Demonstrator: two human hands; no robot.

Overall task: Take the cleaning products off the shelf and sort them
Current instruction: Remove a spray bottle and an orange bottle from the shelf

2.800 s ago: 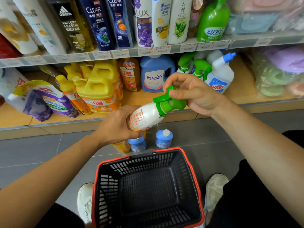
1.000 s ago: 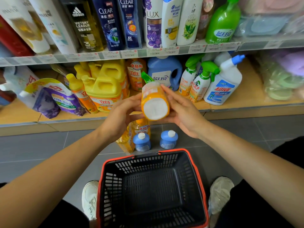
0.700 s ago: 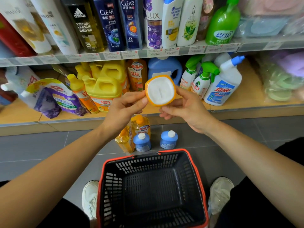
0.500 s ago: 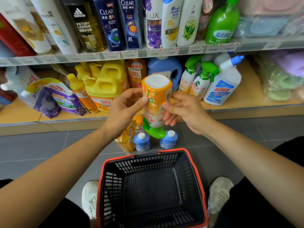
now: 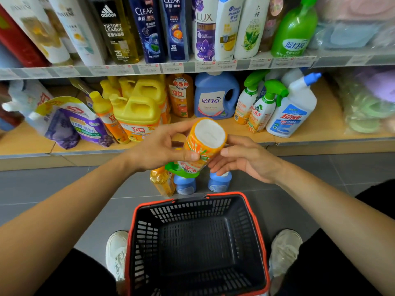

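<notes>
The spray bottle [image 5: 204, 146] is in mid-air in front of the lower shelf [image 5: 299, 139], turned upside down: its white base faces up and its green trigger head points down, just above the two blue bottles [image 5: 184, 185] and the yellow pouch [image 5: 162, 180] on the floor. The left hand [image 5: 158, 148] grips it, thumb across the label and fingers behind. The right hand [image 5: 245, 160] lies open, with only its fingertips touching the bottle's side. With one hand carrying the load and the label looking smooth, the bottle could slip and fall nozzle first onto the bottles below, knocking them over, or miss the basket [image 5: 254, 212]. Inverted, it might also leak if the nozzle is not locked. Compared with half a second ago, the bottle sits lower and its base tips more toward the camera, while the right hand's fingers have loosened from its side.
</notes>
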